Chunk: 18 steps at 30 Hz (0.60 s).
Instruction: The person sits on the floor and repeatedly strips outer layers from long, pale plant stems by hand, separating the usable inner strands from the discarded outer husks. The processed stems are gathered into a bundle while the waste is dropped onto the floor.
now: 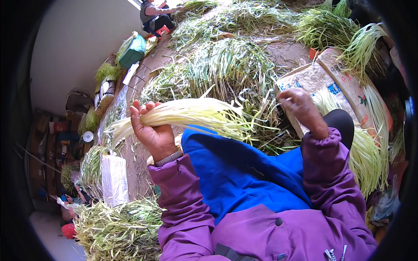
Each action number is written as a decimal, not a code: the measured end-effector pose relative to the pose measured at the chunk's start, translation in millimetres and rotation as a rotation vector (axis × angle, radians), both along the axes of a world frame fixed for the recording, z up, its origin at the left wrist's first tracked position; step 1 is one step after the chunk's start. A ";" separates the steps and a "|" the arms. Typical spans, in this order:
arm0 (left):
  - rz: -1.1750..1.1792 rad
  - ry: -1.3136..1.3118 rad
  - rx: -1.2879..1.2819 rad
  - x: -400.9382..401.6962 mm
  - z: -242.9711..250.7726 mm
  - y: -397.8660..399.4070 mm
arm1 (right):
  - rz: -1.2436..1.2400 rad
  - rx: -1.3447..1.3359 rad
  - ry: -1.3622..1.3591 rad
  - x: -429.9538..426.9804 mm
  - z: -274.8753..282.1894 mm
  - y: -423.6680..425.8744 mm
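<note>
A bunch of pale yellow-green chives [199, 112] lies across my left hand [153, 130], whose fingers curl around its thicker end. The loose tips of the bunch hang to the right, above the blue cloth [241, 173] over my lap. My right hand [298, 106] is raised to the right, away from the bunch, with its fingers bent; whether it pinches anything is too blurred to tell. Under and beside it lie printed woven sacks [339, 84], and more pale chives [365, 156] rest to the right of my knee.
A large heap of green leaves and stalks [228, 68] stands before me, another heap [120, 228] at lower left. A white wrapped block [114, 179], a green box [133, 52] and a round dial scale [87, 136] are at left. One person [156, 16] sits at the top, others at lower left.
</note>
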<state>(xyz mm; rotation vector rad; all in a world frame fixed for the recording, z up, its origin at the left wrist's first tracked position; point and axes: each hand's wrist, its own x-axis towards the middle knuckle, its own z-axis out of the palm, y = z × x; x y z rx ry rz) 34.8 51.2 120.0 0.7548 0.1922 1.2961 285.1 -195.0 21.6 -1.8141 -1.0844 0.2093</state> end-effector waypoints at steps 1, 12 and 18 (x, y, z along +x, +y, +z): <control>0.002 0.007 -0.008 2.2 -0.4 -2.6 | 0.122 0.035 0.067 -16.3 1.4 7.1; -0.122 0.029 0.017 32.6 1.1 -38.6 | 0.325 0.131 0.191 -91.9 33.0 55.3; -0.234 0.002 0.015 40.7 -2.6 -38.8 | 0.476 0.313 0.952 -79.5 21.6 48.3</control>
